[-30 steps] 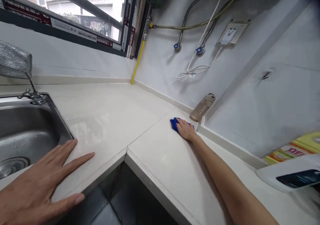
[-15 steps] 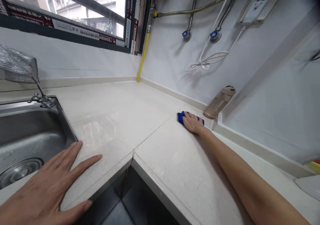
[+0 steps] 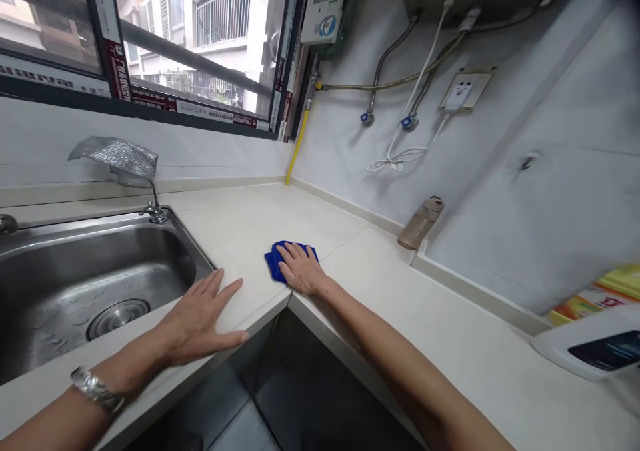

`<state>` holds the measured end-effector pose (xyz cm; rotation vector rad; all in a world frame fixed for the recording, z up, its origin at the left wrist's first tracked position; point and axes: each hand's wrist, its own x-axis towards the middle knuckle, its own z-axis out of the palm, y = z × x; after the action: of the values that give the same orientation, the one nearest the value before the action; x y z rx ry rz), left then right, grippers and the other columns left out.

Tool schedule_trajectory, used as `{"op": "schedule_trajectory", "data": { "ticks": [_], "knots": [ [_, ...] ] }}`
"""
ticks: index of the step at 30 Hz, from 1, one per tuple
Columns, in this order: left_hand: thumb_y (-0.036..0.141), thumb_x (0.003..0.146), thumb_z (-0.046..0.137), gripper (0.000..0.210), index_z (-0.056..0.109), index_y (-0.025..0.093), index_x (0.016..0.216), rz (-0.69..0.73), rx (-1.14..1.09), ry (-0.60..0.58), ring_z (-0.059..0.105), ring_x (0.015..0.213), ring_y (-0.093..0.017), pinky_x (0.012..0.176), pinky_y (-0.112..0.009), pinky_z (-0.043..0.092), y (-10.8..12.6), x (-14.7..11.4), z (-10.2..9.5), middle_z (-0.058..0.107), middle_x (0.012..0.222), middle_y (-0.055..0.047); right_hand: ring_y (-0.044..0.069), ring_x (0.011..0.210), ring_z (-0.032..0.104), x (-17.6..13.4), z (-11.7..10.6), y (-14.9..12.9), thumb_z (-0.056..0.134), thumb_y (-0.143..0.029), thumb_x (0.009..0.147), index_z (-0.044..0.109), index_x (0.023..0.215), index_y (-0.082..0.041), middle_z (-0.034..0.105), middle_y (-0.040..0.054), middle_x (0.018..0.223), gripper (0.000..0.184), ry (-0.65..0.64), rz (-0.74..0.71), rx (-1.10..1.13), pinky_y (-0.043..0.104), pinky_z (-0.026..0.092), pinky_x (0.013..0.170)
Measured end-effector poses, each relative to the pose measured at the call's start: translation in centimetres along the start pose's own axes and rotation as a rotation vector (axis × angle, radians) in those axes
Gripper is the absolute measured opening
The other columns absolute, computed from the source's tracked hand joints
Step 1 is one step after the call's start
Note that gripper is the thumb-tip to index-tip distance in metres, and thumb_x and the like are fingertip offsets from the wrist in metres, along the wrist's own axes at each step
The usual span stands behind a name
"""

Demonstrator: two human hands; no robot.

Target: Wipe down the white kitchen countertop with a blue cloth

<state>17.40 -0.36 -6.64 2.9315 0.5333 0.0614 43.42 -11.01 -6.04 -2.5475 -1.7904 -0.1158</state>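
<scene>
From where I stand there's one pale L-shaped counter (image 3: 400,284) with one steel sink (image 3: 125,257) set in it and one brown bottle (image 3: 421,224) by the wall. Two bare hands rest on it, both wide: the left hand (image 3: 196,324) with fingers spread beside the sink, the right hand (image 3: 302,271) splayed flat over one blue cloth (image 3: 275,264) near the counter's inner corner. Smaller still are one silver bracelet (image 3: 95,387) on the left wrist and two blue-handled valves (image 3: 367,119) on the wall.

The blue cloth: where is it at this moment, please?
In the head view, the blue cloth lies near the middle, under the right hand, on the countertop close to its inner front corner, right of the sink.
</scene>
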Motion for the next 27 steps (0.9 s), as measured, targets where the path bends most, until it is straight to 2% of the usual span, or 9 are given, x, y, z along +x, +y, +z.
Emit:
{"op": "schedule_trajectory", "data": {
  "ticks": [6, 11, 15, 18, 20, 22, 25, 27],
  "knots": [
    [0.082, 0.079, 0.045, 0.102, 0.025, 0.017, 0.156, 0.005, -0.006, -0.003, 0.008, 0.153, -0.038, 0.123, -0.055, 0.017, 0.3, -0.2, -0.5, 0.011, 0.163, -0.027, 0.027, 0.151, 0.015, -8.8, -0.7, 0.7, 0.019, -0.038, 0.106, 0.023, 0.159, -0.018, 0.022, 0.0087, 0.164, 0.057, 0.007, -0.01, -0.032, 0.056, 0.014, 0.122],
    [0.082, 0.079, 0.045, 0.101, 0.028, 0.018, 0.155, -0.002, -0.027, 0.014, 0.01, 0.152, -0.039, 0.123, -0.054, 0.017, 0.2, -0.5, -0.4, 0.012, 0.163, -0.027, 0.03, 0.149, 0.022, -19.0, -0.4, 0.7, 0.029, -0.038, 0.104, 0.026, 0.159, -0.018, 0.026, 0.0095, 0.162, 0.059, 0.103, -0.056, -0.127, 0.057, 0.02, 0.122],
    [0.081, 0.078, 0.047, 0.1, 0.028, 0.019, 0.155, -0.008, -0.069, 0.012, 0.009, 0.152, -0.039, 0.123, -0.053, 0.017, 0.4, -0.7, -0.5, 0.012, 0.163, -0.024, 0.03, 0.146, 0.031, -28.3, 1.0, 2.8, 0.039, -0.034, 0.101, 0.011, 0.161, -0.029, 0.027, 0.0046, 0.162, 0.067, 0.244, -0.108, -0.249, 0.056, 0.032, 0.118],
    [0.08, 0.078, 0.05, 0.099, 0.029, 0.02, 0.155, -0.017, -0.085, 0.01, 0.009, 0.152, -0.04, 0.123, -0.055, 0.016, 0.8, -0.7, -0.6, 0.013, 0.164, -0.022, 0.03, 0.139, 0.043, -32.9, 2.3, 5.1, 0.044, -0.032, 0.096, 0.014, 0.162, -0.027, 0.037, 0.0046, 0.157, 0.072, 0.362, -0.161, -0.382, 0.051, 0.047, 0.106],
    [0.078, 0.078, 0.051, 0.099, 0.029, 0.02, 0.155, -0.024, -0.071, 0.006, 0.01, 0.152, -0.041, 0.122, -0.057, 0.016, 1.0, -0.5, -0.6, 0.014, 0.163, -0.023, 0.031, 0.136, 0.047, -33.8, 2.9, 5.7, 0.045, -0.032, 0.094, 0.015, 0.161, -0.024, 0.04, 0.0058, 0.155, 0.074, 0.378, -0.164, -0.44, 0.051, 0.05, 0.101],
    [0.076, 0.079, 0.051, 0.098, 0.028, 0.019, 0.155, -0.024, -0.042, 0.007, 0.01, 0.152, -0.042, 0.121, -0.058, 0.017, 1.0, -0.3, -0.4, 0.015, 0.163, -0.024, 0.033, 0.135, 0.047, -32.8, 3.1, 5.2, 0.043, -0.031, 0.095, 0.01, 0.162, -0.025, 0.039, 0.0064, 0.156, 0.075, 0.363, -0.122, -0.442, 0.054, 0.048, 0.103],
    [0.076, 0.08, 0.049, 0.097, 0.028, 0.019, 0.155, -0.017, -0.017, 0.016, 0.01, 0.152, -0.042, 0.121, -0.057, 0.018, 0.7, -0.1, 0.0, 0.014, 0.163, -0.024, 0.035, 0.139, 0.041, -28.8, 2.7, 2.9, 0.041, -0.029, 0.097, 0.003, 0.162, -0.03, 0.035, 0.0051, 0.159, 0.075, 0.277, -0.033, -0.363, 0.061, 0.038, 0.11],
    [0.077, 0.08, 0.048, 0.097, 0.028, 0.02, 0.155, -0.014, -0.021, 0.022, 0.01, 0.152, -0.042, 0.121, -0.056, 0.018, 0.5, -0.1, 0.2, 0.013, 0.164, -0.024, 0.039, 0.142, 0.035, -25.1, 2.1, 1.1, 0.047, -0.038, 0.098, 0.01, 0.161, -0.036, 0.032, 0.0029, 0.16, 0.073, 0.177, -0.004, -0.288, 0.063, 0.033, 0.114]
  ]
}}
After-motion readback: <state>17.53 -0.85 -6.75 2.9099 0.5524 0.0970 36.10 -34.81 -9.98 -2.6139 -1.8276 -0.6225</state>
